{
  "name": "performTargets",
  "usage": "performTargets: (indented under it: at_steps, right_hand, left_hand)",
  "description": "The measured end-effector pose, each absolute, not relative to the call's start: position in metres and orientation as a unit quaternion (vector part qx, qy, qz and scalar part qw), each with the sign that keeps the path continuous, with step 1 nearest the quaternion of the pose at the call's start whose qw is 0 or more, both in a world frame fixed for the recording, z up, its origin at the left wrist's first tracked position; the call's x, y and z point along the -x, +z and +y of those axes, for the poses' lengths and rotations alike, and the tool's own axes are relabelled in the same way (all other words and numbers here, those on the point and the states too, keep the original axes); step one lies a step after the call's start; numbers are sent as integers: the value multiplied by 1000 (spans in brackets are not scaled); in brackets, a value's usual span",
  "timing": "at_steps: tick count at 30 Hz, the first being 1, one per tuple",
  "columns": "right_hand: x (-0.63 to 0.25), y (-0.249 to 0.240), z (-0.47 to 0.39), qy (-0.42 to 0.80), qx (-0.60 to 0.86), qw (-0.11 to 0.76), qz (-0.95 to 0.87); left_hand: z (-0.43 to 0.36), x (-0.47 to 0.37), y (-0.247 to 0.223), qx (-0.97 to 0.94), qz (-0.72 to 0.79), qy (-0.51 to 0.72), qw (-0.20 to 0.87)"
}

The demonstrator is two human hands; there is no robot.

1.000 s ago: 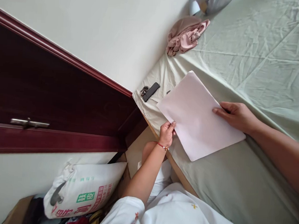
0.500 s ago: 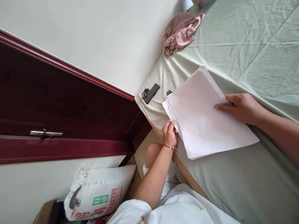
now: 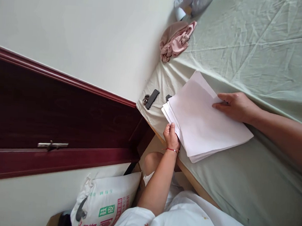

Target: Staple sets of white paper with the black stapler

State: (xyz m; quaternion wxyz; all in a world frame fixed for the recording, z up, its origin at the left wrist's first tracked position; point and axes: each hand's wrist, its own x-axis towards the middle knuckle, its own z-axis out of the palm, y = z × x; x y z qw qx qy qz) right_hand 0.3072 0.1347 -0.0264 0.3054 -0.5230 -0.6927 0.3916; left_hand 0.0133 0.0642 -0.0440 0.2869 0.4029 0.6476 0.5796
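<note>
Several white paper sheets (image 3: 207, 120) lie loosely stacked between my two hands, over the edge of the cloth-covered bed. My left hand (image 3: 171, 137), with a red bracelet at the wrist, pinches the sheets at their near left edge. On the far right edge my right hand (image 3: 235, 106) grips the paper, thumb on top and the other fingers partly hidden. The top sheet sits askew, so lower sheets peek out at the left and bottom. A small dark object (image 3: 168, 97) shows partly behind the paper's left corner.
A black rectangular object (image 3: 152, 98) with keys (image 3: 145, 99) beside it lies on the bed's corner. Farther back are a crumpled pink cloth (image 3: 177, 42) and a plastic bag (image 3: 201, 4). A printed white sack (image 3: 108, 201) stands below left, near a dark red door (image 3: 62, 117).
The top sheet has shifted against those under it, and more of the lower sheets shows at the left and bottom. My right hand has moved slightly left; the whole view has shifted a little.
</note>
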Motion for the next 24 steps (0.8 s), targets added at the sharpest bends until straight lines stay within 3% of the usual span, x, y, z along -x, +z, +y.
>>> performTargets:
  at_steps: [14, 24]
  right_hand:
    - [-306, -21, 134, 351, 509, 338, -710]
    - [-307, -25, 134, 389, 484, 338, -707]
  left_hand:
    - [63, -18, -38, -410, 677, 566, 231]
    - [63, -18, -36, -390, 646, 591, 286]
